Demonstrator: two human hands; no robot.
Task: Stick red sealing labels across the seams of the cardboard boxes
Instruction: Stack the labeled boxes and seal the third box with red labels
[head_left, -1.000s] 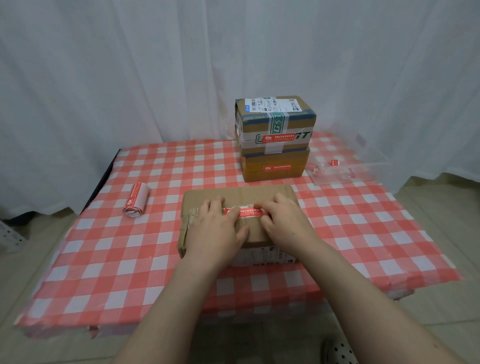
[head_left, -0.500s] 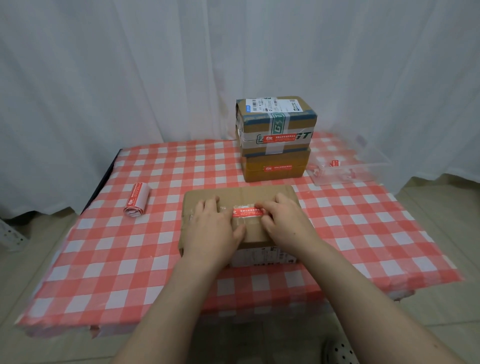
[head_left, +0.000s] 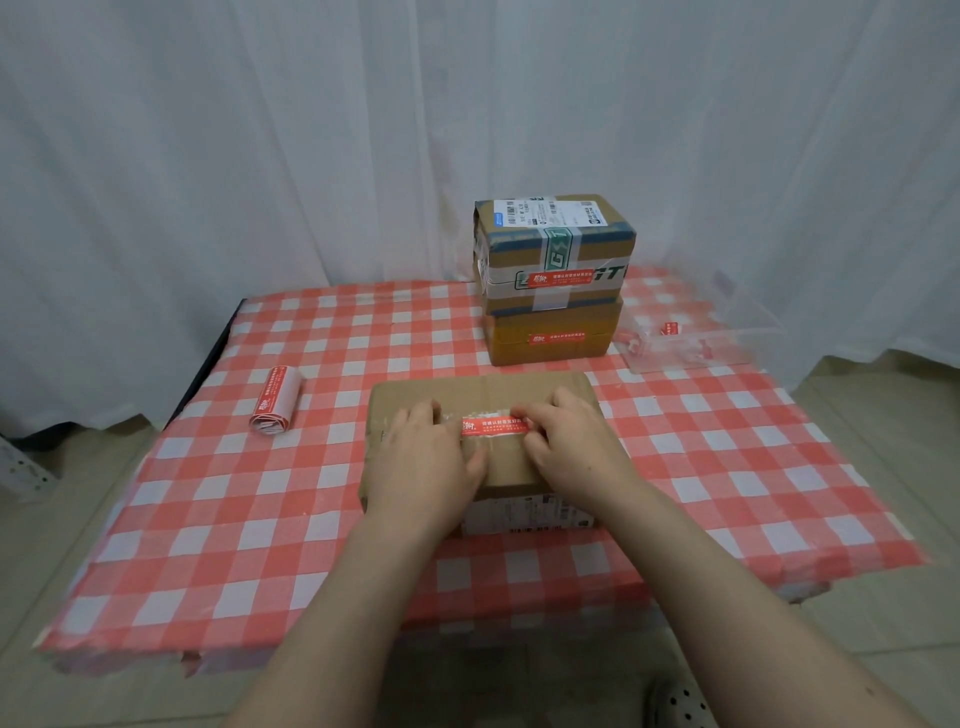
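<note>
Label: a red sealing label (head_left: 496, 425) lies flat along the taped seam on top of the near box, between the two hands.
Near box: a plain cardboard box (head_left: 483, 392) at the middle of the surface, with a white printed sticker on its front side.
Left hand (head_left: 423, 460): palm down on the box top, fingers nearly straight, fingertips at the label's left end; it grips nothing.
Right hand (head_left: 571, 441): palm down, fingers bent, tips pressing the label's right end; nothing is clasped.
Stacked boxes: behind, a taped box (head_left: 556, 241) sits on a flatter box (head_left: 550, 351); each has a red label on its front.
Label roll (head_left: 275, 397): left of the near box, well apart.
Clear tray (head_left: 727, 343): far right, a few red scraps inside.
Surface (head_left: 234, 519): covered with a red-and-white checked cloth.
</note>
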